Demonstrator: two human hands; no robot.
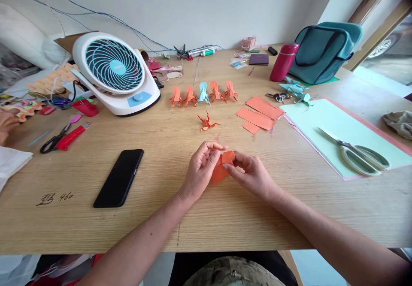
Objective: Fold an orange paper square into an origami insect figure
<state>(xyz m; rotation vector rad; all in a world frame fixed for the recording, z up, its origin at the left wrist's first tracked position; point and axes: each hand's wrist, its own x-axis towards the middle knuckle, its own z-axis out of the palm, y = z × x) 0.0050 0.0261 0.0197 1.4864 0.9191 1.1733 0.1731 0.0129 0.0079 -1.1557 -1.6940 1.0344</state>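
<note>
Between my two hands is a piece of orange paper [219, 173] with its upper part folded over. My left hand [202, 166] pinches its left side with thumb and fingers. On the right, my right hand [252, 172] grips the folded part between thumb and forefinger. Just beyond the hands sits a small orange folded paper figure [207, 122] with thin legs. Farther back stands a row of several paper figures, orange ones [215, 91] and a light blue one [203, 93]. Orange paper strips [257, 118] lie in a loose pile to the right.
A phone [118, 179] lies left of my hands, with a red cutter [73, 137] and a white fan [116, 73] beyond. At right, scissors [357, 151] rest on pale green paper sheets [309, 123]. A pink bottle [284, 62] stands by a teal bag [322, 52]. Another person's hand [7, 125] shows far left.
</note>
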